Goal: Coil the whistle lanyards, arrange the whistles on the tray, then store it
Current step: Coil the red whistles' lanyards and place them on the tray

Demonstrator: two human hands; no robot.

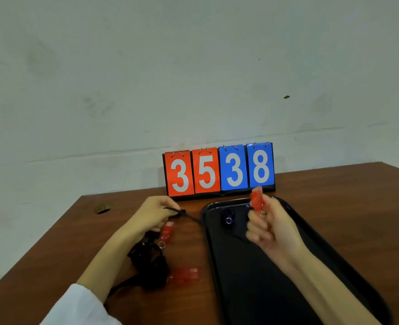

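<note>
My R hand (267, 227) curled round red whistle (256, 198), over tray (252, 289) far end. L hand (152, 213) pinches black lanyard (184, 213) by tray's far-left corner. Lanyard pile (149, 259) + spare whistles (185, 275) left of tray; narrow bare table (334, 191) strip along tray's left rim.

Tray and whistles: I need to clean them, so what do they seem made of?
The tray looks like black plastic, smooth and slightly glossy: its rim catches a highlight. The whistle in the right hand looks like translucent red plastic; blur leaves both uncertain.
</note>
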